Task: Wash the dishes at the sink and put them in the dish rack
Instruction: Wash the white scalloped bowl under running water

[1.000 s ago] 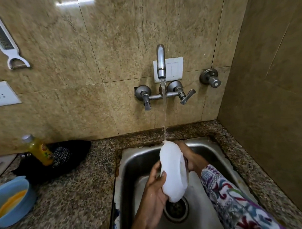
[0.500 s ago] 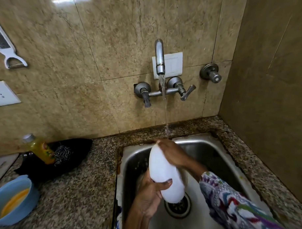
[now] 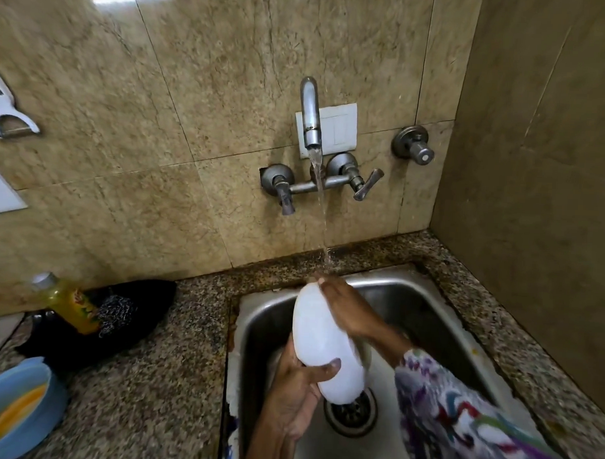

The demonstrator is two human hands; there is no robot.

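Right now my left hand (image 3: 299, 383) grips the lower end of the white dish (image 3: 324, 347), thumb curled across its face, holding it on edge over the sink (image 3: 411, 302). My right hand (image 3: 346, 310) lies on its upper part with fingers spread flat, where the water from the tap (image 3: 310, 116) lands. Below the dish sits the drain (image 3: 351, 413). Off left on the table (image 3: 158, 379) I see a yellow bottle (image 3: 68, 303), a black cloth (image 3: 126, 312) and a blue bowl (image 3: 13, 408).
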